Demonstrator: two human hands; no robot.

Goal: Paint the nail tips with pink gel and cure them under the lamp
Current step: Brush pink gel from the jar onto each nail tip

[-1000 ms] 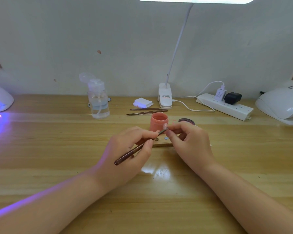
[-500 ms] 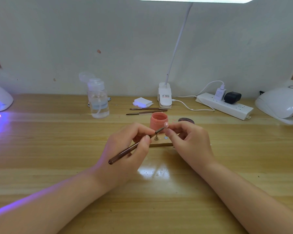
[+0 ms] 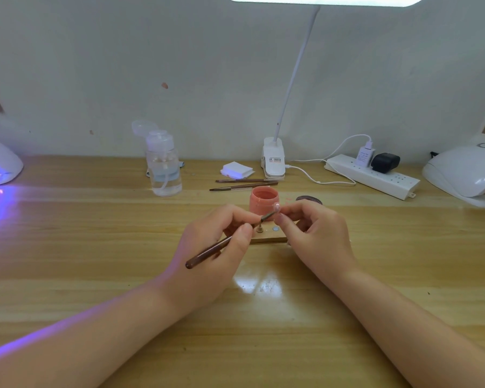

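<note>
The left hand (image 3: 207,247) pinches a slim brown-handled gel brush (image 3: 224,243) between thumb and curled fingers, its grip clamped near the ferrule with the handle trailing back toward the wrist. The right hand (image 3: 314,236) pinches a small pale pink nail tip (image 3: 277,206) at its fingertips, grip closed on whatever carries the tip; that part is too small to make out. The brush's bristle end meets the tip just in front of the open round pink gel jar (image 3: 263,201), above the small flat wooden stand with pegs (image 3: 268,238) lying on the pale wooden desk (image 3: 95,247).

The step in hand looks like laying colour on this one tip. To do it well, the heels of both hands are best rested on the desk so the two meet without tremor. Strokes should probably run from base to free edge, thin and even, with the right hand turning the tip rather than the brush chasing the curve. Too much gel would likely pool at the sides; wiping the bristles on the jar rim first should help.

The lit white curing lamp (image 3: 0,163), glowing violet at the far left edge, is well apart, so the tip should be carried level. A second white domed lamp (image 3: 465,175) sits at the far right, beside a white power strip (image 3: 373,176)
</note>
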